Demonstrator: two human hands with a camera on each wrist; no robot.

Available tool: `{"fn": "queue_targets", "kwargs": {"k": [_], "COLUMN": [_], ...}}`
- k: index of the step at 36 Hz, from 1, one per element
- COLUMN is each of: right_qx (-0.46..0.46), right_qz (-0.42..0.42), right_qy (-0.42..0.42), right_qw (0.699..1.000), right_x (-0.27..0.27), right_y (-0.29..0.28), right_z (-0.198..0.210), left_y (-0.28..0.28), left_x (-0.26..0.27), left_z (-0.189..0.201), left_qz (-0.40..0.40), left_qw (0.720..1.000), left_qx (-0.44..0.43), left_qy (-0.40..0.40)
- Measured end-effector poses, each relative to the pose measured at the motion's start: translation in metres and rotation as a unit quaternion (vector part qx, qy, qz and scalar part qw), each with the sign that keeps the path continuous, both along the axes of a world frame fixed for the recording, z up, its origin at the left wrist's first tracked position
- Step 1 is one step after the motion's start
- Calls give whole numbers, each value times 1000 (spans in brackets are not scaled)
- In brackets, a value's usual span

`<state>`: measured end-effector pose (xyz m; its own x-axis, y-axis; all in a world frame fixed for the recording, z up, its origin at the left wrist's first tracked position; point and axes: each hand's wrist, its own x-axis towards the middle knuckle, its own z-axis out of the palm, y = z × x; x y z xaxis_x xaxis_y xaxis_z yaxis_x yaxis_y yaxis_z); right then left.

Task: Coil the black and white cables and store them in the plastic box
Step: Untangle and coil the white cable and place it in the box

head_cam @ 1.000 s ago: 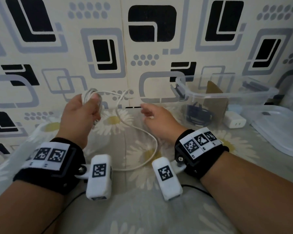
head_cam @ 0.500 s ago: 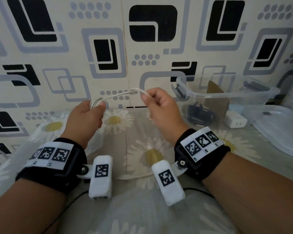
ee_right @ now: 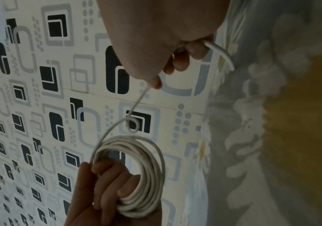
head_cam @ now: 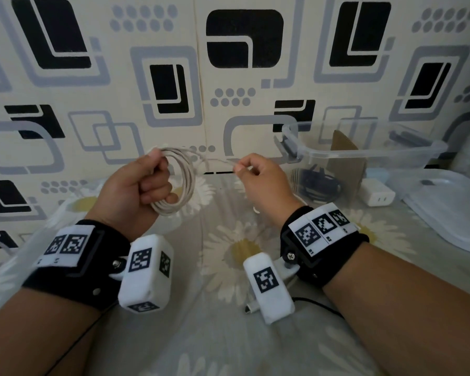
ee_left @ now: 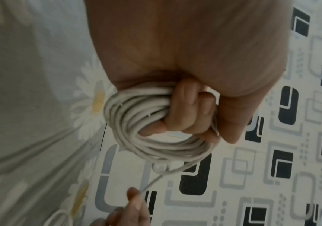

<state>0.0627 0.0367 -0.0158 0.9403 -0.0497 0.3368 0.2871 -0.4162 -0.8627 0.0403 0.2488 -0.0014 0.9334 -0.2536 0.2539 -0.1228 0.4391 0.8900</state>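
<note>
My left hand [head_cam: 144, 185] grips a coil of white cable [head_cam: 186, 183], several loops bunched in its curled fingers [ee_left: 187, 110]. The coil [ee_right: 142, 175] hangs in the air above the bed. A short taut strand with one small kink [ee_right: 132, 125] runs from it to my right hand [head_cam: 251, 172], which pinches the cable between thumb and fingers. The free tail [ee_right: 222, 55] leaves the right fist downward, and the plug end [head_cam: 251, 309] lies on the sheet by my right wrist. The clear plastic box [head_cam: 364, 153] stands at the right, with the black cable [head_cam: 319, 185] coiled inside.
A cardboard divider [head_cam: 345, 164] stands in the box. A white charger [head_cam: 377, 195] lies beside it, and the box's clear lid [head_cam: 451, 207] rests at the far right. A daisy-print sheet [head_cam: 228, 267] covers the bed; patterned wallpaper [head_cam: 174, 77] is close behind.
The left hand has turned so the coil now hangs as a round ring. More cable has been taken up; the long loop once lying on the sheet is gone. The right hand shifted slightly right.
</note>
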Motion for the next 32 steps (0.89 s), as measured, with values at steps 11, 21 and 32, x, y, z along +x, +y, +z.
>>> {"fn": "queue_targets", "kwargs": {"k": [11,21,32], "right_qx": [-127,-31,-173], "right_qz": [-48,207,295], "right_qy": [-107,-131,149], "right_qw": [985,969,928], "right_x": [4,-29,-37], "right_y": [-5,13,18], "right_z": [-1,22,16], "left_y": [-7,-3,7], "left_x": [4,11,14], "left_z": [-8,-13,-9], "left_qz": [121,295,376], "left_qw": [981,926,903], "left_qx": [147,230,198], "left_qy": [43,54,61]}}
